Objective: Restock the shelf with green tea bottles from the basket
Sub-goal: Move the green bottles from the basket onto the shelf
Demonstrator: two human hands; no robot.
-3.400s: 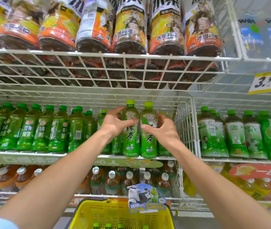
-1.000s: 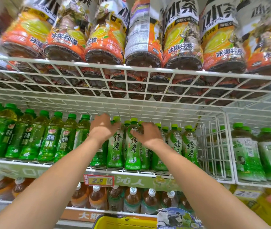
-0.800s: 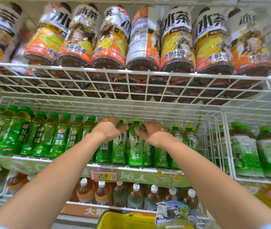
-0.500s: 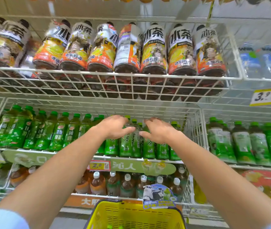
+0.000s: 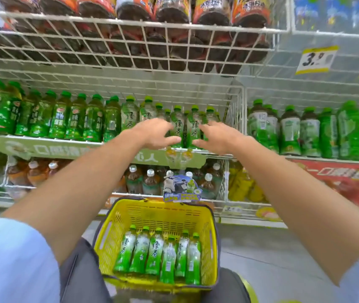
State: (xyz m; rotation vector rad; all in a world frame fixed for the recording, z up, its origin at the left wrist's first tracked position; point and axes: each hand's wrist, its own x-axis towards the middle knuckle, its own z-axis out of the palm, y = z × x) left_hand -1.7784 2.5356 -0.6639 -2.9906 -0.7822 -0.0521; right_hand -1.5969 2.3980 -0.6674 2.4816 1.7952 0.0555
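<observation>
Green tea bottles (image 5: 184, 127) with lime caps stand in rows on the middle wire shelf (image 5: 234, 154). My left hand (image 5: 154, 133) and my right hand (image 5: 215, 136) hover just in front of them, fingers spread and relaxed, holding nothing. Below, a yellow basket (image 5: 211, 241) sits by my knees. Several green tea bottles (image 5: 160, 253) lie side by side in it, caps pointing away from me.
Darker green bottles (image 5: 49, 117) fill the shelf to the left, other green bottles (image 5: 294, 132) the bay to the right past a wire divider (image 5: 236, 114). Orange-labelled bottles (image 5: 169, 9) load the rack overhead. Brown tea bottles (image 5: 143, 180) line the shelf below.
Both hands have drawn back from the shelved bottles and let go of them. The view has tipped downward, bringing the basket and its bottles into sight.
</observation>
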